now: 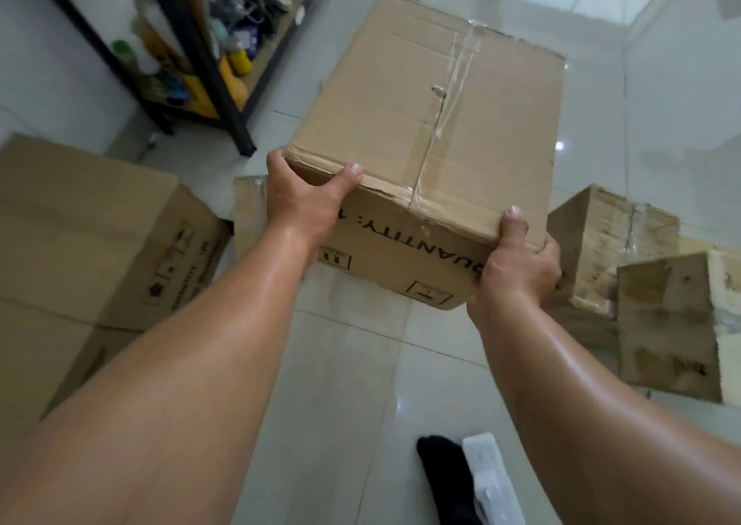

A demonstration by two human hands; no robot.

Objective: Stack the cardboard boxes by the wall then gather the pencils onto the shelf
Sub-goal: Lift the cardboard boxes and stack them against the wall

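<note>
A large taped cardboard box [421, 115] with upside-down "QUANTITY" print hangs above the tiled floor, held at its near edge. My left hand [308, 200] grips its near left corner, thumb on top. On the near right corner my right hand [517, 260] clamps down, thumb over the top edge. A bigger cardboard box [80, 236] stands on the floor at the left, by the wall. Behind my left hand a smaller piece of cardboard [248, 212] peeks out. No pencils show.
A black metal shelf [212, 43] with bottles and clutter stands at the upper left against the wall. Two worn, stained cardboard boxes [613, 244] [677, 324] sit at the right. My sock-clad foot [445, 480] and a white object [489, 472] are at the bottom.
</note>
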